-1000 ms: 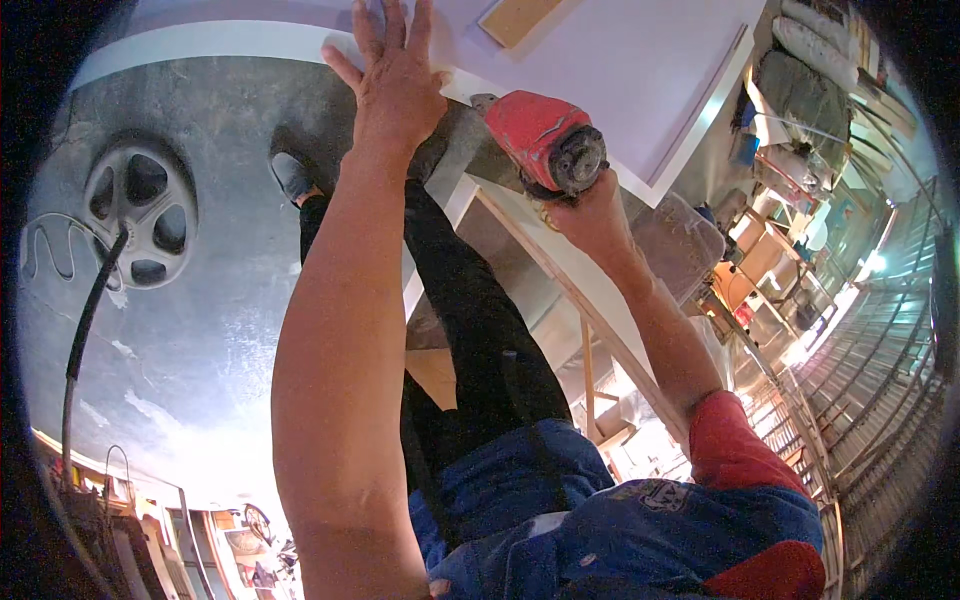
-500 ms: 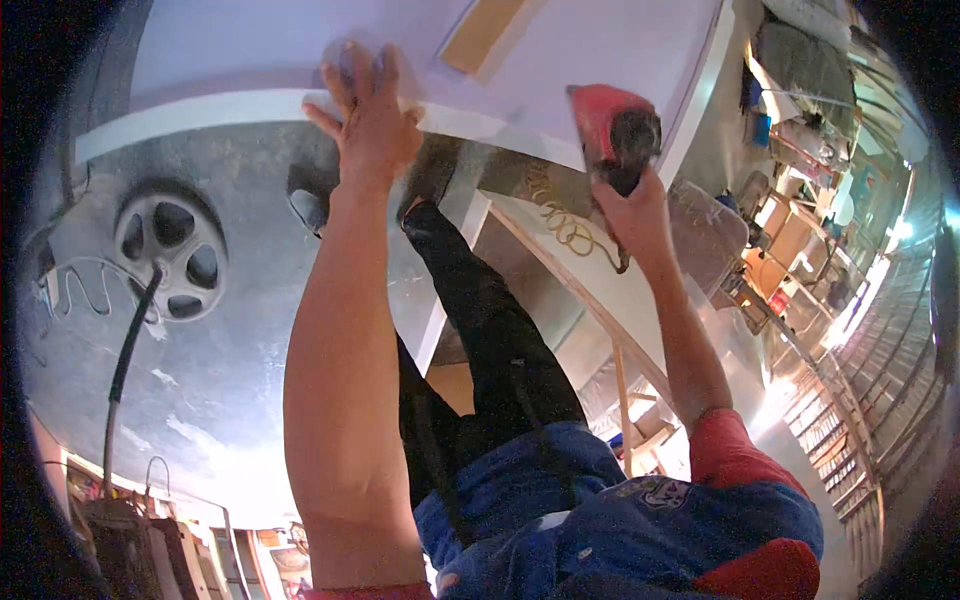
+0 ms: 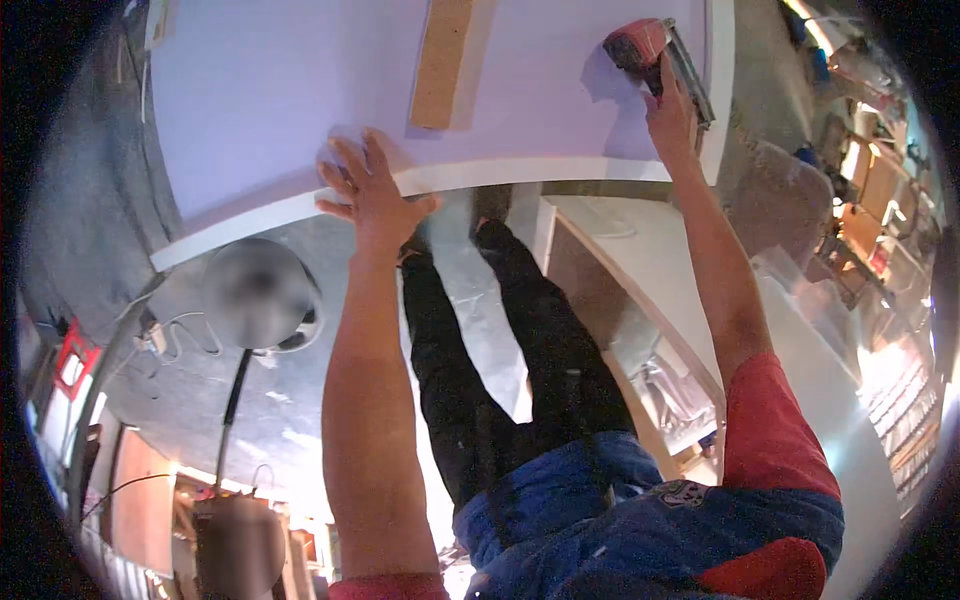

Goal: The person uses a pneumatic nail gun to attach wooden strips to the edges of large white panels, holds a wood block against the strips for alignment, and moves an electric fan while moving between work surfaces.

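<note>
A large pale lilac panel [image 3: 300, 70] with a raised white rim lies in front of me. My left hand [image 3: 368, 195] rests over the panel's near rim, fingers spread, and holds nothing. My right hand [image 3: 672, 118] is closed around the handle of a red and black nail gun [image 3: 640, 45] at the panel's right side. Its long dark magazine runs along the inner side of the right rim; whether the nose touches the panel I cannot tell. Between the hands, farther off, a brown wooden strip [image 3: 440, 70] lies on the panel.
Below the panel at right is a white board [image 3: 640, 235] with a wooden edge. A round fan-like thing [image 3: 260, 295] on a black pole stands on the grey floor at left, blurred. A red-framed object [image 3: 75, 360] is at far left; cluttered shelves [image 3: 870, 200] line the right.
The nail gun in my right hand has moved from the near rim over to the panel's right rim and turned. My view has shifted, showing more of the panel. My left hand stays at the near rim.
</note>
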The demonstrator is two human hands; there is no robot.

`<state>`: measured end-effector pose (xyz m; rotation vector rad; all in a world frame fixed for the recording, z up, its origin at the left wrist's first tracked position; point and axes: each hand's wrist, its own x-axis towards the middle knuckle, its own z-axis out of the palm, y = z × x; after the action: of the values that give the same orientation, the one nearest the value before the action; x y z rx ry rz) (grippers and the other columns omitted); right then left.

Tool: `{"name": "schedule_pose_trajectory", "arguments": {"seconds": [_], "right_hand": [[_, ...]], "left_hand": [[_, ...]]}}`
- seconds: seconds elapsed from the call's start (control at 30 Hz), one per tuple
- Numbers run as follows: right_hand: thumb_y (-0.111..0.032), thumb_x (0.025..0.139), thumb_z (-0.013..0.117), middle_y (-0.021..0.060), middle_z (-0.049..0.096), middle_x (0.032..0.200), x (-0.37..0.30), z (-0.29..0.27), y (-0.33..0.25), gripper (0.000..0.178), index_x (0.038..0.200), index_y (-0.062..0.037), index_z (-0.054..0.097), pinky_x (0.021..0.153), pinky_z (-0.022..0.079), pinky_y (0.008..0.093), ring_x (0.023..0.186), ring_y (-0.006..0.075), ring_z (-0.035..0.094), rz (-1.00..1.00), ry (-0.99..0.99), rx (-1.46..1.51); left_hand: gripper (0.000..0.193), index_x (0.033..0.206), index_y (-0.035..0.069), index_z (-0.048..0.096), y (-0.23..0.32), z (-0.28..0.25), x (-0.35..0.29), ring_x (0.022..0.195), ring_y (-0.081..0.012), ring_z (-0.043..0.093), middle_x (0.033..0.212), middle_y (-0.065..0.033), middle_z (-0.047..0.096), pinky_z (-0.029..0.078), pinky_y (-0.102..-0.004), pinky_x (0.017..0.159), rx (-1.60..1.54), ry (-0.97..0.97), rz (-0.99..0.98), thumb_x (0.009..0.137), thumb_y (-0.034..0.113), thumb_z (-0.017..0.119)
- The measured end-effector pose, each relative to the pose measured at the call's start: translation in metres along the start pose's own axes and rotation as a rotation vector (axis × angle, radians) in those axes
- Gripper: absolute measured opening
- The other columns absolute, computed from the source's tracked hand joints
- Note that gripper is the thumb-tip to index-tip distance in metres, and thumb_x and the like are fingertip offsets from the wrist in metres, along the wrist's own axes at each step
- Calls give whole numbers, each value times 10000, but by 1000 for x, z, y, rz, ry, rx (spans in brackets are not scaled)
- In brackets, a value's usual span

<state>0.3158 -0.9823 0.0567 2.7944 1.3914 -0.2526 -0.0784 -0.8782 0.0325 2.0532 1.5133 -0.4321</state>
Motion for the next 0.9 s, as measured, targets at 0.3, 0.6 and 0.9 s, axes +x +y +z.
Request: {"name": "schedule_pose_trajectory", "arguments": {"seconds": [0.3, 0.6, 0.9], "right_hand": [[-336, 810, 744, 212, 592, 1172, -16, 7, -188, 739, 1400, -29, 423, 896, 497, 411, 1029, 366, 599, 28, 96, 578], [-329, 723, 731, 194, 525, 1180, 19, 6, -283, 729, 1318, -15, 450, 920, 495, 451, 1034, 361, 600, 351, -79, 436], [-104, 800, 736, 136, 571, 1128, -194, -23, -299, 764, 1411, -14, 286, 829, 511, 314, 995, 156, 575, 979, 344, 1164]], "left_hand": [[1109, 1552, 145, -32, -5, 6, 8, 1399, -591, -86, 1573, -276, -119, 100, -827, 972, 143, -88, -68, 788, 357, 744], [1052, 1550, 181, -63, 16, 1, 9, 1383, -622, -57, 1544, -333, -137, 129, -841, 949, 152, -184, 17, 828, 221, 701], [934, 1539, 121, 197, -119, -51, 34, 1468, -423, 107, 1588, -210, 148, 167, -667, 1109, 254, 21, 629, 764, 173, 717]]}}
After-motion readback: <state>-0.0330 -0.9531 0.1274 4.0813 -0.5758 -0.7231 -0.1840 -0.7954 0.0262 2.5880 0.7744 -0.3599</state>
